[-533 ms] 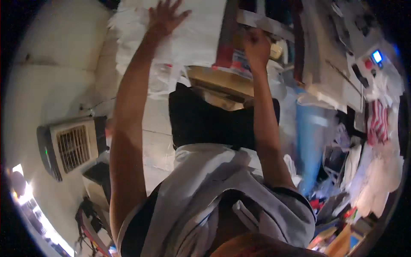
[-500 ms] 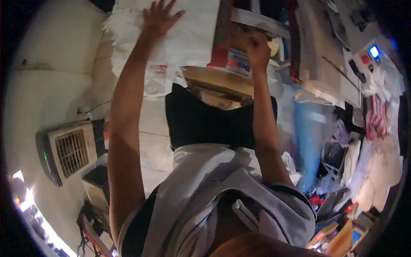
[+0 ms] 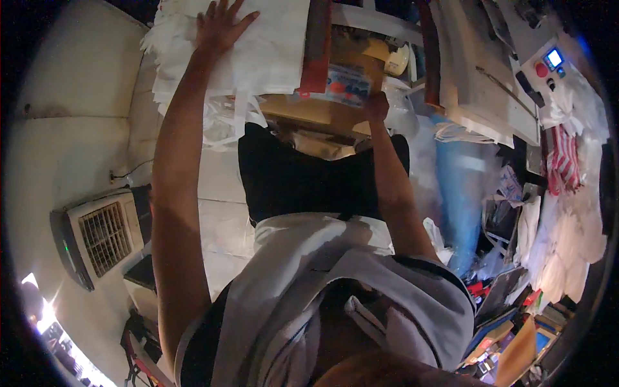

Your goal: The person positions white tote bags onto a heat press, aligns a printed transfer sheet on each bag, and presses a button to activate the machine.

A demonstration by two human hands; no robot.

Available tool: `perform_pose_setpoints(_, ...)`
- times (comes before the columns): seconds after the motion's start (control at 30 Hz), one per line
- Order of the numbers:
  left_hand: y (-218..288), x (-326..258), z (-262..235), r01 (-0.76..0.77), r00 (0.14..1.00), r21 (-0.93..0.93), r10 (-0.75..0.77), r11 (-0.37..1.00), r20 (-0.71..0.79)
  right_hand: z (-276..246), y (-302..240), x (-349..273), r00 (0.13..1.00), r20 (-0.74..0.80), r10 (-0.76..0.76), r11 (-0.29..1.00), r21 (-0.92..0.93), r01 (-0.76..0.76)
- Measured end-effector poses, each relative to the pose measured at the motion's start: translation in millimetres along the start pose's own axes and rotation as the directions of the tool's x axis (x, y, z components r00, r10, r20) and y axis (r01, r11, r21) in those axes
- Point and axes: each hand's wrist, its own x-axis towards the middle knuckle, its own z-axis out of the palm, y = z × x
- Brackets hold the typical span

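My left hand [image 3: 221,29] lies flat with its fingers spread on a thick stack of white cloth-like sheets [image 3: 274,55]. The stack's left edge is ragged, and a white strap [image 3: 241,111] hangs from its near side. A dark red strip [image 3: 316,55] runs along its right side. My right hand [image 3: 376,108] is closed beside the right end of a printed plastic packet [image 3: 348,85] in blue and red. Whatever the curled fingers may hold is hidden. Under the packet is a brown cardboard box [image 3: 293,111]. A cream-coloured roll [image 3: 398,60] sits just beyond this hand.
At right stands a machine bed or table [image 3: 477,84] beside a control panel with a lit screen [image 3: 554,59] and a red button [image 3: 541,69]. Blue sheeting [image 3: 459,187] hangs below it. A vented air cooler [image 3: 103,231] stands at left. Boxes and clutter [image 3: 509,351] fill the lower right.
My right hand has come down toward me, from above the packet near the cream roll to the packet's right end. My left hand stays flat on the white stack. The whole view has shifted slightly.
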Motion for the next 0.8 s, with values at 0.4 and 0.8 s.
perform_pose_setpoints(0.4, -1, 7, 12, 0.225, 0.971, -0.298, -0.237, 0.928, -0.005, -98, -34, -28, 0.977, -0.131, -0.168, 0.984, -0.076, 0.159)
perform_pose_setpoints(0.8, -62, 19, 29, 0.284, 0.956, -0.899, -0.168, 0.333, 0.240, -374, -272, -86, 0.746, -0.446, -0.494, 0.390, 0.653, 0.649)
